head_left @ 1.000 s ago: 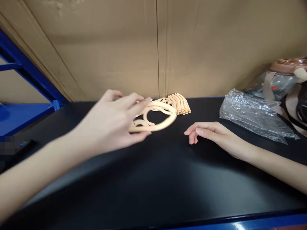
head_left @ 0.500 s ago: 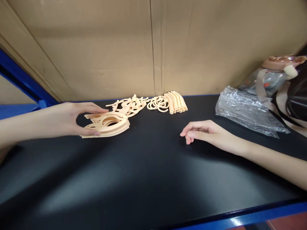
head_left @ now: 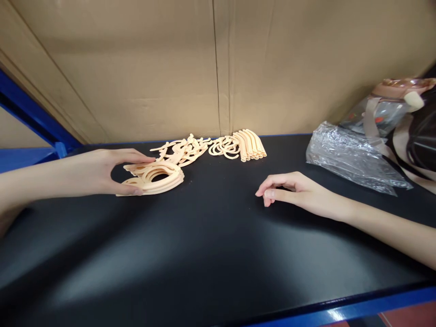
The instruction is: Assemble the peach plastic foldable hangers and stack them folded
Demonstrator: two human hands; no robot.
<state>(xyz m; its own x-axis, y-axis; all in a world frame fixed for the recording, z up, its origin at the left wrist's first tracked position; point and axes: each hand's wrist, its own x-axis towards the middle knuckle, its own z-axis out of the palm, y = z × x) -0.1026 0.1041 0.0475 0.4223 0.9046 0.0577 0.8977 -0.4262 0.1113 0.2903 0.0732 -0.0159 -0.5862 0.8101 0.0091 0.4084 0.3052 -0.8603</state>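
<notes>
At the left, my left hand (head_left: 98,172) has its thumb and fingers around the near end of a stack of curved, cream-coloured pieces (head_left: 160,179) lying on the black tabletop (head_left: 204,250). Just behind that stack is a loose heap of thin curly pieces (head_left: 190,150). Several small C-shaped pieces (head_left: 225,146) lie to its right, beside a neat bundle of bent strips (head_left: 251,145). My right hand (head_left: 289,188) rests at the right of centre with fingers curled and thumb near the fingertips; nothing shows between them.
Crumpled clear plastic bags (head_left: 350,156) lie at the right, in front of a clear bottle with a pink lid (head_left: 395,91) and a dark bag (head_left: 422,131). Cardboard (head_left: 153,68) stands along the back edge. A blue frame post (head_left: 30,109) rises at the left.
The stack at my left hand has tilted down flatter on the table, and that hand has shifted very slightly. My right hand is nearly unchanged.
</notes>
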